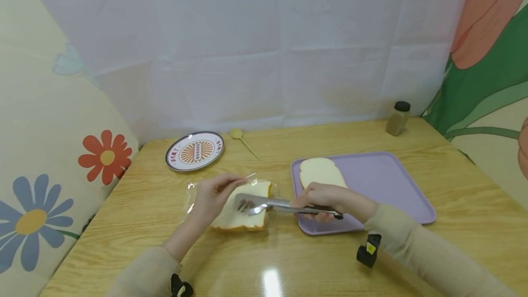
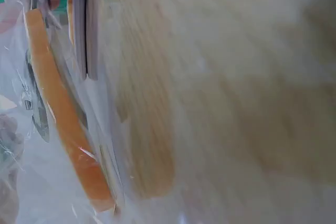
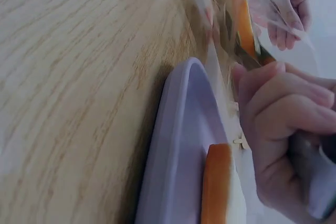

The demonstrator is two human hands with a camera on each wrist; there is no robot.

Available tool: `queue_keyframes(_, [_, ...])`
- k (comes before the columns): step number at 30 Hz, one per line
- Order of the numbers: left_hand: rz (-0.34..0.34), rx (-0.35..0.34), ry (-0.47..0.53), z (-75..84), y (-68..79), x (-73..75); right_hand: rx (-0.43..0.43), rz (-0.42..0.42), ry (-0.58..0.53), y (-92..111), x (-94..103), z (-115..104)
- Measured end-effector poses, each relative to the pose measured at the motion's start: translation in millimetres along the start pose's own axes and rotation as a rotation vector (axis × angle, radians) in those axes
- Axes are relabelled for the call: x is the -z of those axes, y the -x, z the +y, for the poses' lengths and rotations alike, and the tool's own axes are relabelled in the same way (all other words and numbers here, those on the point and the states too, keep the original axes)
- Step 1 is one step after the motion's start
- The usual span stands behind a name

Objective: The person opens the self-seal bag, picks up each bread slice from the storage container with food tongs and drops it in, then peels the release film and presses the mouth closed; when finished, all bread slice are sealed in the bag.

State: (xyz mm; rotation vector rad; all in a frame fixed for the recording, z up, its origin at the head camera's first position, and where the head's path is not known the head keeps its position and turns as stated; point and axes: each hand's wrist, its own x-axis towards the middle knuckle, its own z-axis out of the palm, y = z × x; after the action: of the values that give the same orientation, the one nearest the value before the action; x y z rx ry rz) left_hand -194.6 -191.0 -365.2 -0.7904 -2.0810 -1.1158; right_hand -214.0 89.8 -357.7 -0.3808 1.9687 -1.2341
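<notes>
A slice of bread with an orange-brown crust lies in a clear plastic bag left of the tray. My left hand pinches the bag's upper film between thumb and fingers. Metal tongs reach into the bag from the right, one arm over the slice; how the lower arm lies is hidden in the head view. Around the tongs' handle my right hand is curled, above the left edge of the purple tray. Another bread slice rests on the tray's left part, partly covered by that hand.
At the back left stands a round patterned plate, with a small yellow spoon to its right. A jar with a black lid is at the far right corner. A white cloth hangs behind the wooden table.
</notes>
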Motion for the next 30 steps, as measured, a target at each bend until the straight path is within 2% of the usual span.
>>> queue_keyframes(3, [-0.020,0.016,-0.011,-1.7,0.1,1.3,-0.027,-0.040,-0.061,2.2,3.3,4.7])
queue_keyframes(8, [-0.009,0.038,-0.060,-5.6,-1.6,5.3,-0.059,-0.047,-0.068,9.8,7.9,11.7])
queue_keyframes(13, [0.007,0.076,-0.011,-8.1,-1.9,6.6,-0.028,-0.062,-0.063,15.4,10.4,14.6])
queue_keyframes(19, [-0.062,0.102,0.001,-8.1,-0.1,4.6,0.018,-0.055,-0.046,14.4,9.2,15.0])
queue_keyframes(25, [-0.148,0.181,-0.008,-6.4,3.0,6.4,-0.013,-0.078,-0.110,11.4,7.3,16.1])
queue_keyframes(30, [-0.140,0.176,0.006,-5.7,3.6,5.0,-0.072,-0.100,-0.149,9.1,6.7,13.0])
